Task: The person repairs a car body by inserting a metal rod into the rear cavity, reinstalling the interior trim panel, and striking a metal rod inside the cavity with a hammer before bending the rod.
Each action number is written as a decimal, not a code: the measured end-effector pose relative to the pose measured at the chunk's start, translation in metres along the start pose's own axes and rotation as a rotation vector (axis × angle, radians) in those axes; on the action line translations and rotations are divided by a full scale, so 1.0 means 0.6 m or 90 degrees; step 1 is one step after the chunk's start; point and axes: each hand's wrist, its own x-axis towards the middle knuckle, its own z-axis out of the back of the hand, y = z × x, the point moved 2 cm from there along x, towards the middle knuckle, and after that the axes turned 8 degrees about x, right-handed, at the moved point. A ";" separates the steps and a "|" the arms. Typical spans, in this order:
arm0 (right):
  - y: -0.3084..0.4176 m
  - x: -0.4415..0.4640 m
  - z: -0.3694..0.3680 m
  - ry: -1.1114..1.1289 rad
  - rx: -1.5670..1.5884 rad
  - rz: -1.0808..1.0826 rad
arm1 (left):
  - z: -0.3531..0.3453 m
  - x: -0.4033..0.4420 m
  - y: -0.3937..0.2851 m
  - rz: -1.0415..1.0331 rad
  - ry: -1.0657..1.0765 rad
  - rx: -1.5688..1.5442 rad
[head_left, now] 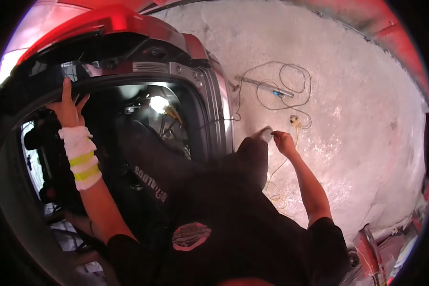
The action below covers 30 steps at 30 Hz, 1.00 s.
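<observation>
Up at the left, my left hand (67,110) rests against the dark upper edge of a car's door opening (128,78), its fingers spread and a white and yellow band (82,157) round the wrist. Out to the right, over the floor, my right hand (283,142) has its fingers pinched together on a small thing, partly hidden, beside a pale round patch (267,135) near my knee. What that thing is cannot be made out.
A bright work lamp (158,104) shines inside the car. On the concrete floor (362,119) lie a long metal bar (257,85), a looped dark cable (311,86) and a yellow cord (296,125). A red car part (367,245) shows at the lower right.
</observation>
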 end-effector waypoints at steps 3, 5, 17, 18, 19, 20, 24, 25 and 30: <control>0.012 -0.010 0.011 0.058 0.072 0.011 | 0.039 0.069 0.028 0.048 0.080 0.014; -0.028 0.002 -0.008 0.087 0.018 0.048 | 0.043 0.092 0.040 0.090 0.128 -0.014; -0.225 -0.055 0.096 0.096 -0.064 -0.011 | 0.049 0.122 0.043 0.243 0.182 -0.002; -0.231 -0.064 0.118 0.086 -0.022 -0.103 | 0.048 0.121 0.043 0.242 0.178 -0.003; -0.213 -0.078 0.151 0.078 0.020 -0.195 | 0.039 0.112 0.035 0.230 0.165 -0.010; -0.209 -0.091 0.170 0.074 0.064 -0.287 | 0.033 0.102 0.030 0.220 0.151 -0.013; -0.295 -0.152 0.188 0.017 0.118 -0.281 | 0.038 0.103 0.035 0.177 0.139 -0.011; -0.291 -0.179 0.190 0.010 0.174 -0.366 | 0.045 0.101 0.039 0.179 0.125 -0.015; -0.295 -0.265 0.140 -0.011 0.175 -0.436 | -0.001 0.007 0.046 0.123 0.056 -0.037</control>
